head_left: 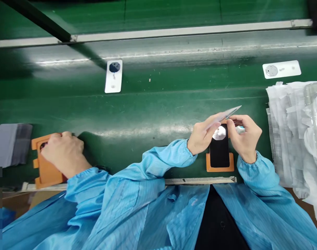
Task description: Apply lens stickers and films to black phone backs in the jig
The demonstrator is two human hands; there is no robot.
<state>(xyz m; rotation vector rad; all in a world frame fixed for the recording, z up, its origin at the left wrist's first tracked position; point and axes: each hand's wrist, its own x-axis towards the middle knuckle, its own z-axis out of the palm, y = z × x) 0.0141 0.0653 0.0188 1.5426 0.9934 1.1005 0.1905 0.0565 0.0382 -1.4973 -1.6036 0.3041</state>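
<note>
One thin sheet (227, 114) above glossy green worktop (158, 114)

Thin sheet (227, 114) between both hands

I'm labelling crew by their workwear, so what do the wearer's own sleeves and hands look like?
Both the left hand and right hand are bare, with no glove, ring or watch in sight. The left sleeve and right sleeve are light blue, loose and creased, slightly shiny, and gathered into snug cuffs at the wrists.
</note>
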